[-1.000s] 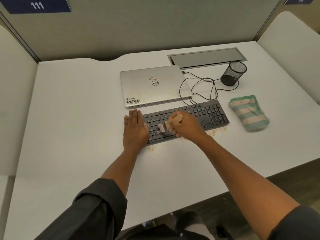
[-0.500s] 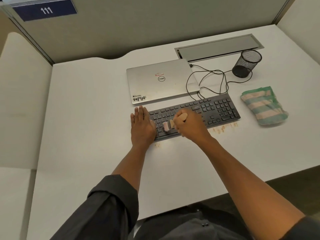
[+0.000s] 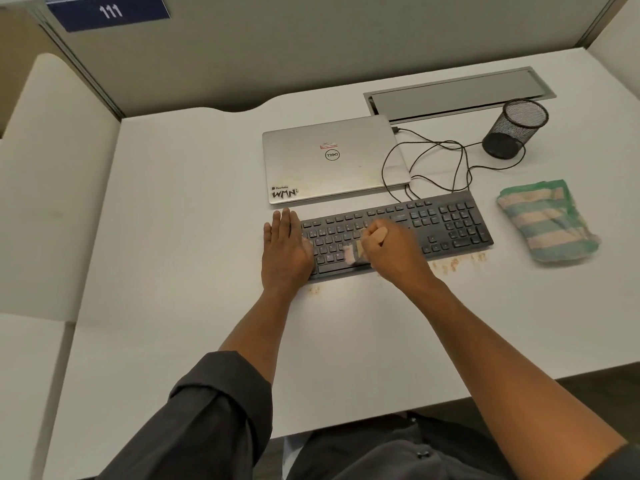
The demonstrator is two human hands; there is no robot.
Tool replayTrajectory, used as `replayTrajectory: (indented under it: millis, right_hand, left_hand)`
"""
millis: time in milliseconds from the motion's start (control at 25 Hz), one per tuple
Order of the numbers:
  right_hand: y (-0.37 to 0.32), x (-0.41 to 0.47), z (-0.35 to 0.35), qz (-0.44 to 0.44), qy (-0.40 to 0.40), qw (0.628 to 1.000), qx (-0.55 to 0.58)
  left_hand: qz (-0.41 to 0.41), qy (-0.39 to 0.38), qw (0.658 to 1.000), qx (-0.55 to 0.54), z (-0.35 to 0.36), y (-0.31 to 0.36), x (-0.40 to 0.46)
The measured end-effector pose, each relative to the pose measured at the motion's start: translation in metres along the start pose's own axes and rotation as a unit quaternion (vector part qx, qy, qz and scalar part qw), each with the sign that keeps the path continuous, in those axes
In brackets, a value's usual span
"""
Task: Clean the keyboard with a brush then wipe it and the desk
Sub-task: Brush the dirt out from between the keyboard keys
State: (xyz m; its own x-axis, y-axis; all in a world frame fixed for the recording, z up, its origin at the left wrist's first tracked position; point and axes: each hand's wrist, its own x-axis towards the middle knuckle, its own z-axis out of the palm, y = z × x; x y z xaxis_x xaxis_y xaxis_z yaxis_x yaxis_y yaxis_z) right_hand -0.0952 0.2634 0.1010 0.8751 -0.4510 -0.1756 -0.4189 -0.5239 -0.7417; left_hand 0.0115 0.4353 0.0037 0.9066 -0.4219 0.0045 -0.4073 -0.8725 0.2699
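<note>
Office cubicle: grey partition (image 3: 311, 46) with numbered plate (image 3: 110, 11), white desk (image 3: 173, 237), closed laptop (image 3: 332, 159).

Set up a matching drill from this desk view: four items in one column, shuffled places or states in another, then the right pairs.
Things:
1. brush
2. striped cloth
3. laptop
4. mesh cup

Places or states:
A. closed, behind the keyboard
B. gripped in the right hand
C. folded, right of the keyboard
D. upright, far right by the cable hatch

Pairs: 1-B, 2-C, 3-A, 4-D
</note>
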Motion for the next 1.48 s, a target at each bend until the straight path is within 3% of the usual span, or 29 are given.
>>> replayTrajectory:
  millis: [120,280,520,840,1000,1200,1360,1480]
  right_hand:
    - [0.0,0.006,-0.01,-0.006,0.038,0.999,-0.031]
    - [-0.007,0.003,-0.004,-0.012,-0.022,0.998,0.057]
    - [-0.003,0.012,-0.005,-0.054,0.03,0.998,-0.02]
    - [-0.006,0.023,-0.013,-0.07,-0.055,0.992,-0.084]
    - [-0.004,0.03,-0.018,-0.07,-0.029,0.997,-0.035]
    - [-0.005,0.035,-0.019,-0.068,-0.078,0.991,-0.083]
    - [-0.014,0.047,-0.028,-0.085,-0.051,0.994,-0.045]
    - [-0.016,0.05,-0.027,-0.085,-0.069,0.991,-0.081]
  left_hand:
    - [-0.003,-0.005,1.0,0.0,0.0,0.0,0.001]
    - [-0.005,0.001,1.0,-0.001,0.001,0.0,0.001]
    - [-0.01,-0.002,1.0,-0.004,0.0,0.0,0.001]
    - [-0.005,0.007,1.0,-0.001,0.0,0.001,-0.001]
    - [-0.004,0.008,1.0,0.001,-0.001,0.002,-0.001]
    - [-0.004,0.011,1.0,0.001,-0.001,0.002,-0.001]
    - [-0.003,0.015,1.0,-0.001,-0.001,0.003,0.0]
    - [-0.005,0.01,1.0,-0.002,-0.001,0.002,0.0]
